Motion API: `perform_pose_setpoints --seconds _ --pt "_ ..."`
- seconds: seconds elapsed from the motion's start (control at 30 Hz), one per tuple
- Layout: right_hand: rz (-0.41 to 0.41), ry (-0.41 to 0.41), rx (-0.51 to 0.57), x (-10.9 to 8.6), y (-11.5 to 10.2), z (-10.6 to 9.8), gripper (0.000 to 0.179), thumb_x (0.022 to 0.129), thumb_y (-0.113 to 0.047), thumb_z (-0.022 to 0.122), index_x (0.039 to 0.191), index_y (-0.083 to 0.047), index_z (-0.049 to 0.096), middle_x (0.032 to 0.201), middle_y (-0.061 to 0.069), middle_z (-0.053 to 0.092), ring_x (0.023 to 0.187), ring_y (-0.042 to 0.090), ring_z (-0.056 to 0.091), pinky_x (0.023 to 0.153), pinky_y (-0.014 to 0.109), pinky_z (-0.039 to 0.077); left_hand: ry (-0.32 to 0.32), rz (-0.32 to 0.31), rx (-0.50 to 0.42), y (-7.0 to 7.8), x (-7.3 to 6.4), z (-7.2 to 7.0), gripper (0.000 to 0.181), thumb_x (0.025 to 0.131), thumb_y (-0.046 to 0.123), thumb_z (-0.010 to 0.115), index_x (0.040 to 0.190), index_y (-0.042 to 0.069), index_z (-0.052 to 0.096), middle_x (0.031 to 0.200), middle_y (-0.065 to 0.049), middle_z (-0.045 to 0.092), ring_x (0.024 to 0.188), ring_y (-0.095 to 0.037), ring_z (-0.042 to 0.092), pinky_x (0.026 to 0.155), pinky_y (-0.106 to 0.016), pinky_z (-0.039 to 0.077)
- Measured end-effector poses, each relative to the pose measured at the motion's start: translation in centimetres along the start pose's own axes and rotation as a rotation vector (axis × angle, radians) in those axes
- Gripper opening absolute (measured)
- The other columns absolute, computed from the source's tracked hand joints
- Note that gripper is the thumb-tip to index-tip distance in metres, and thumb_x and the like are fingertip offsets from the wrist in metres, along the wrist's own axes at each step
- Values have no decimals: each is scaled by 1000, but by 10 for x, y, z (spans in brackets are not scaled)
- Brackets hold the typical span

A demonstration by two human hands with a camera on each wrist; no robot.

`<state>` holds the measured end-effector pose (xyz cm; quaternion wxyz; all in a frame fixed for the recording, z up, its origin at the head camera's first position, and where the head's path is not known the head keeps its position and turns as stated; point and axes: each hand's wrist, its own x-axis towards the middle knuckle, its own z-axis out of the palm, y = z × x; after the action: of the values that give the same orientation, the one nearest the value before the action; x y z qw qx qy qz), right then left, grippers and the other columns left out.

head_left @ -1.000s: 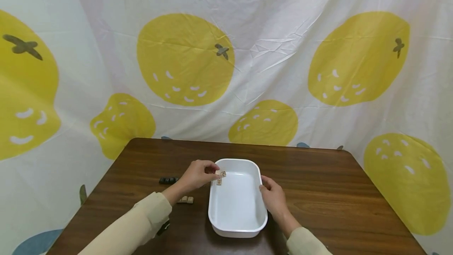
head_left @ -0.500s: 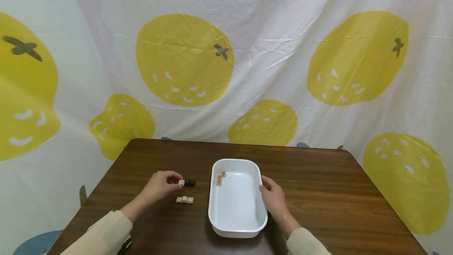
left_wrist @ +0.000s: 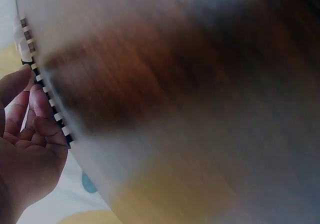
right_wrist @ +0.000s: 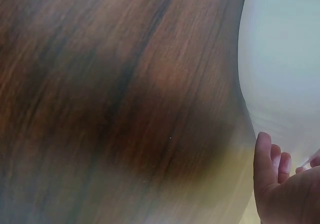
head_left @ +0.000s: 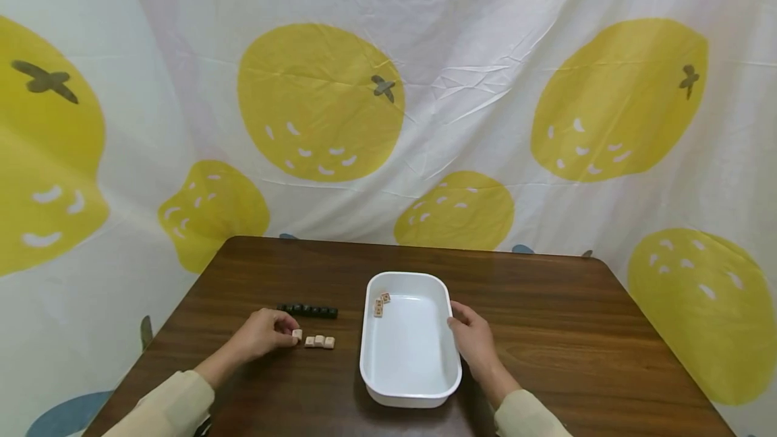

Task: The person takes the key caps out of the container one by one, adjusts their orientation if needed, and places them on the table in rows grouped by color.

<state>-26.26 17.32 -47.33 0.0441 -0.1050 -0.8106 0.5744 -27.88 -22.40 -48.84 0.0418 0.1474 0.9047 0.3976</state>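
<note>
In the head view my left hand pinches a beige keycap between thumb and fingertips. That keycap is at the left end of a short row of beige keycaps on the table. Just behind lies a longer row of black keycaps, its left end partly covered by the hand. My right hand holds the right rim of a white tray, thumb over the edge. Inside, near the tray's far left corner, lie a few beige keycaps with orange-brown faces up. The left wrist view shows the left hand beside the keycaps.
The brown wooden table carries the tray and both keycap rows. Behind it hangs a white cloth printed with yellow lemons, close to the table's far edge.
My left hand was over the tray's far left corner, then passed by the black row holding a beige keycap. It is now nearer, at the beige row's left end. The right hand stays put.
</note>
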Motion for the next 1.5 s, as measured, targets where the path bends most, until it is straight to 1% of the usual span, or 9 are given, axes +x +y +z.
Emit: perform_pose_setpoints --seconds 0.27,0.57,0.8,0.9,0.97,1.1,1.23,1.4,1.5 --pt "16 -8 7 -1 -1 0 39 98 -11 52 135 1 58 108 20 61 94 31 60 77 39 53 -41 34 18 0 0 3 15 81 9 81 92 3 73 78 2 63 72 -13 56 62 -29 47" --pt "14 -13 1 -1 0 0 40 98 -11 51 136 1 57 109 20 61 94 31 61 78 40 53 -62 17 25 -4 3 5 17 80 7 81 95 4 73 78 3 63 74 -14 56 64 -30 47" --pt "11 -9 4 -1 -1 1 39 99 -11 52 135 1 57 108 19 61 93 31 60 77 39 53 -80 8 -4 -2 1 3 23 80 6 80 102 3 71 80 2 62 75 -15 57 64 -31 47" --pt "9 -10 7 -2 -2 1 39 99 -11 52 135 2 57 107 19 61 93 31 61 76 39 53 -67 14 -3 0 1 1 23 82 5 78 103 2 71 81 1 62 75 -14 56 63 -30 47" --pt "11 -11 8 -2 -2 1 39 99 -11 52 136 2 57 107 19 61 94 32 61 76 39 53 -38 25 7 3 3 1 21 83 6 76 104 2 70 82 1 62 75 -14 56 62 -30 48" --pt "9 -15 7 -2 -3 0 40 99 -11 51 136 2 56 109 21 61 94 31 61 77 40 54 26 42 -3 18 12 1 21 89 11 72 108 2 70 87 0 64 78 -15 57 64 -31 49" --pt "9 -17 12 -2 -3 0 40 99 -11 51 137 2 55 110 21 61 94 32 62 78 41 54 77 90 -8 41 29 9 23 92 17 72 110 4 71 93 1 66 82 -16 59 70 -34 49" --pt "11 -19 14 -3 -3 0 40 99 -11 50 137 3 54 112 22 60 96 33 61 79 42 54 116 183 12 74 56 32 23 90 18 74 109 5 71 103 -6 63 95 -25 60 83 -44 50" --pt "12 -17 17 -4 -3 1 40 99 -11 51 137 2 55 111 22 61 96 32 62 78 42 54 102 195 19 87 70 47 26 91 17 72 113 4 70 116 -14 58 109 -33 56 92 -51 46"
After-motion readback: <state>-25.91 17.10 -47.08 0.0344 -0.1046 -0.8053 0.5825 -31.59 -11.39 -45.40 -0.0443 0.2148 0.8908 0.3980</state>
